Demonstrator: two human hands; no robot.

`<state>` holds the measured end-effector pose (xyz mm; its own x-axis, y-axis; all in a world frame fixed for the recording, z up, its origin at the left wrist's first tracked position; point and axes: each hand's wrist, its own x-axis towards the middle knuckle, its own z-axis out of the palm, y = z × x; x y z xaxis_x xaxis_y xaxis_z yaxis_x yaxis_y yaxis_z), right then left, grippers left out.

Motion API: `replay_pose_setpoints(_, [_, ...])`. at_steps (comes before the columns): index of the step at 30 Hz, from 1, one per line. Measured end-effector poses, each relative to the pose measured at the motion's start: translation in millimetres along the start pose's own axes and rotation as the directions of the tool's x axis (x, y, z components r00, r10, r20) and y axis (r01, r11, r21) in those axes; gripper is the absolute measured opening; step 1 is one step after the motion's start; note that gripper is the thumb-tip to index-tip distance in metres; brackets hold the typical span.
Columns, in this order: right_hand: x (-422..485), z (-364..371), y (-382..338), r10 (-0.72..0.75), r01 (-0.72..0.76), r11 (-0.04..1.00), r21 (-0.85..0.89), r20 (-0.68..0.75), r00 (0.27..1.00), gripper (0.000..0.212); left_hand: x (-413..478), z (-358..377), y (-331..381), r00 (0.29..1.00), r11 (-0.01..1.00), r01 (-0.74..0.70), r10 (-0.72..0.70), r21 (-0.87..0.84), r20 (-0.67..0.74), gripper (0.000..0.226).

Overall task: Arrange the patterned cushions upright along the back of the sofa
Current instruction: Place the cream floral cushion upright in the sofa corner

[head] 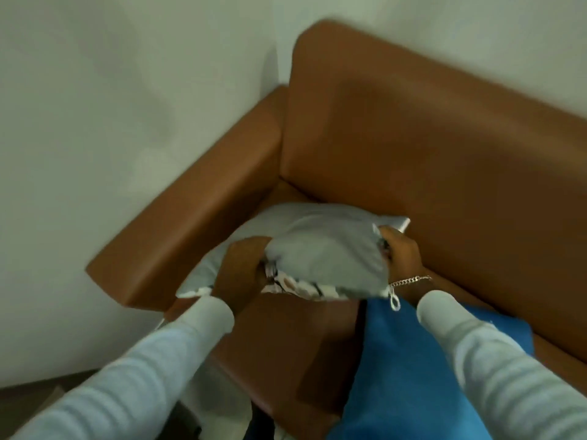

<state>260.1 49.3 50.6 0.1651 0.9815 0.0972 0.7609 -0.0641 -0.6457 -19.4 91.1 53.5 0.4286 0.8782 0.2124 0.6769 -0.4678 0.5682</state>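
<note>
Gripping from both ends now: the left hand (pixel 239 274) is clenched on the near left edge of the grey cushion (pixel 324 252), and the right hand (pixel 401 254) is clamped on its right edge, fingers curled into the fabric. A chain bracelet (pixel 409 281) shows at the right wrist, and both arms come in wearing pale sleeves (pixel 178 350). The cushion is held low over the seat of the brown sofa (pixel 428 154), plain grey side up, with a strip of patterned fabric peeking out along its near underside. It sits in the corner end of the sofa, close to the armrest (pixel 203 201) and just in front of the backrest, tilted rather than upright. A second grey cushion (pixel 203 271) appears to lie beneath it on the seat, though motion blur makes the edges hard to separate. A blue cloth (pixel 397 360) lies on the seat on the right, under the right forearm.
</note>
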Motion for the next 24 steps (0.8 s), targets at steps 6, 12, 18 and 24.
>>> replay_pose_setpoints(6, [95.4, -47.6, -50.5, 0.048, -0.028, 0.997, 0.075, -0.285, 0.957, 0.031, 165.7, -63.9, -9.7, 0.992, 0.992, -0.028, 0.012, -0.122, -0.125, 0.022])
replay_pose_setpoints(12, [190.6, -48.2, -23.7, 0.363, -0.382, 0.920, -0.088, -0.178, 0.915, 0.032, 273.4, -15.1, -36.7, 0.993, 0.984, 0.063, -0.079, -0.165, -0.091, 0.026])
replay_pose_setpoints(18, [162.9, -30.4, -23.1, 0.273, -0.333, 0.941, -0.056, -0.454, 0.848, 0.024, 254.4, 30.5, -39.5, 0.876, 0.955, 0.122, -0.232, -0.271, -0.423, 0.035])
replay_pose_setpoints(24, [-16.2, -28.7, 15.4, 0.343, -0.350, 0.933, 0.087, -0.514, 0.786, 0.042, 113.8, 90.9, 14.1, 0.976, 0.988, -0.026, -0.008, -0.150, -0.218, 0.064])
